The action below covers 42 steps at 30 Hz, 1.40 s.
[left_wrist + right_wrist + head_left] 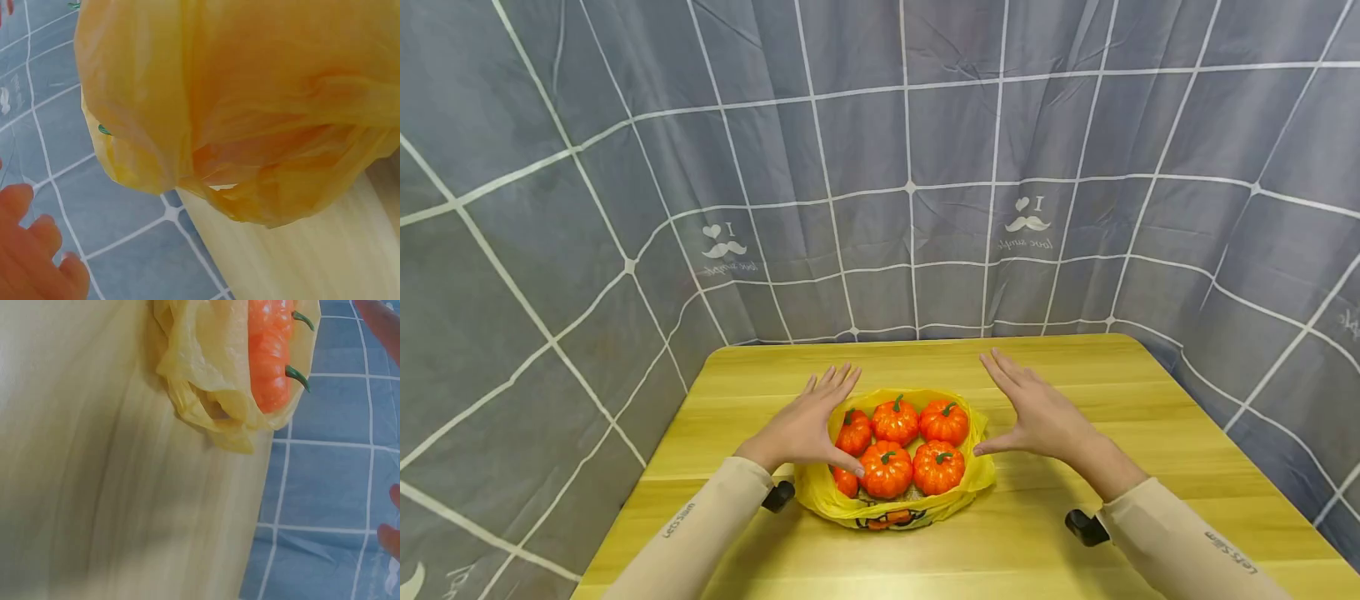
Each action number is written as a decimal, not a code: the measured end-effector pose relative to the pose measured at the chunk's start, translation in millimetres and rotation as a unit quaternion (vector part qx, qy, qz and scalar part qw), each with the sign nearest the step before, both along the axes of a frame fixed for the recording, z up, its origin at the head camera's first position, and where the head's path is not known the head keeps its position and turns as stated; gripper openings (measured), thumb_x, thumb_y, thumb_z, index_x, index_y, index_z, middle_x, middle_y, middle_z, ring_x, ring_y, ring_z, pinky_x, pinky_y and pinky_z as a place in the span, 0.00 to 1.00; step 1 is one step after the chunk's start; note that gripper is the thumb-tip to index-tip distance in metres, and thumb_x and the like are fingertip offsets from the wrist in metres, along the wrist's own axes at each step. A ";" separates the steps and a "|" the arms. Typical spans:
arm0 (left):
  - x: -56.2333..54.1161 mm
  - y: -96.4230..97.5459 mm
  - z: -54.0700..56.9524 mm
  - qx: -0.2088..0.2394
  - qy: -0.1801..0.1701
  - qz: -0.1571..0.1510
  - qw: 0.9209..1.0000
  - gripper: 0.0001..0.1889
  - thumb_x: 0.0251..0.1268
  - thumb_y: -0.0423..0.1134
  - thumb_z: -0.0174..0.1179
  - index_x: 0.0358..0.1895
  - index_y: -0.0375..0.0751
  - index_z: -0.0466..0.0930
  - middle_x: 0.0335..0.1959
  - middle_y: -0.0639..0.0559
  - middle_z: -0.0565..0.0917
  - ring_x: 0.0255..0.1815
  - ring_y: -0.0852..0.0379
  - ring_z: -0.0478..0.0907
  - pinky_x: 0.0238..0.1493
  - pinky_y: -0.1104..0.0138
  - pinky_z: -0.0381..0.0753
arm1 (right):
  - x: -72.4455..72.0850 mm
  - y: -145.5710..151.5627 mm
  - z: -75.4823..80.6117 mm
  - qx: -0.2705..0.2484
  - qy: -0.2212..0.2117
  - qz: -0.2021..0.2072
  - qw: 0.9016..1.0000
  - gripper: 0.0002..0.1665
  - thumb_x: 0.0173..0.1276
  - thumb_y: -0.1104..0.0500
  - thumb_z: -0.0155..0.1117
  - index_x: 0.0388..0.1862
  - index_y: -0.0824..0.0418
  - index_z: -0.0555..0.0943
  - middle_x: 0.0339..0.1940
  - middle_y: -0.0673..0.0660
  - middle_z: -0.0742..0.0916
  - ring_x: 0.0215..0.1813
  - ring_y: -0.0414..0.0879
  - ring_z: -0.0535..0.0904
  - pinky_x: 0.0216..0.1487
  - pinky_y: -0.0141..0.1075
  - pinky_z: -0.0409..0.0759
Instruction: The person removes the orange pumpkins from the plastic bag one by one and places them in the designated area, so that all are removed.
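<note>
A yellow plastic bag [973,483] sits on the table with its mouth spread wide, full of several small orange pumpkins [895,421] with green stems. My left hand [811,421] is at the bag's left side, fingers extended, its thumb overlapping a pumpkin in the head view. My right hand [1037,417] is held at the right side with straight, spread fingers, its thumb tip near the rim. Neither hand holds anything. In the left wrist view the bag's side [250,75] fills much of the picture; the right wrist view shows pumpkins [269,362] above its folded edge.
The wood-grain table [1000,550] extends around the bag. A grey curtain [865,225] with white grid lines surrounds the table at the back and sides. Black wrist-camera mounts [1086,527] stick out from the sleeves.
</note>
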<state>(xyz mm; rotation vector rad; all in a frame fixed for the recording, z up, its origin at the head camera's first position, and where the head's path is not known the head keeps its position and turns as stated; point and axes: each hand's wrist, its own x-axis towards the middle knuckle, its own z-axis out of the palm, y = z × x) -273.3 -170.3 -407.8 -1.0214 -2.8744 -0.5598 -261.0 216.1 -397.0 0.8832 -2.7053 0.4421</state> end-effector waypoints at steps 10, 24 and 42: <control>2.5 -13.4 -8.3 0.125 -0.144 0.009 0.982 0.71 0.39 0.52 0.84 0.83 0.63 0.37 0.82 0.56 0.39 0.81 0.49 0.32 0.76 0.46 0.37 | 4.9 -9.3 -13.7 -0.113 -0.068 -0.010 0.991 0.79 0.42 0.28 0.80 0.84 0.58 0.51 0.81 0.63 0.59 0.77 0.63 0.58 0.70 0.60 0.62; -1.2 -27.2 -29.5 0.185 -0.200 0.022 0.962 0.68 0.43 0.47 0.83 0.82 0.67 0.38 0.82 0.58 0.39 0.81 0.50 0.36 0.75 0.43 0.43 | 1.6 -22.8 -38.0 -0.239 -0.122 0.032 0.963 0.65 0.46 0.43 0.86 0.77 0.66 0.63 0.70 0.70 0.73 0.67 0.67 0.73 0.64 0.56 0.73; 3.6 -34.7 -58.3 0.196 -0.224 0.010 0.954 0.71 0.39 0.49 0.85 0.83 0.56 0.39 0.83 0.52 0.36 0.81 0.48 0.33 0.76 0.44 0.39 | 4.5 -38.4 -79.2 -0.296 -0.179 0.075 0.935 0.56 0.49 0.49 0.86 0.71 0.71 0.69 0.69 0.68 0.76 0.66 0.65 0.75 0.64 0.54 0.72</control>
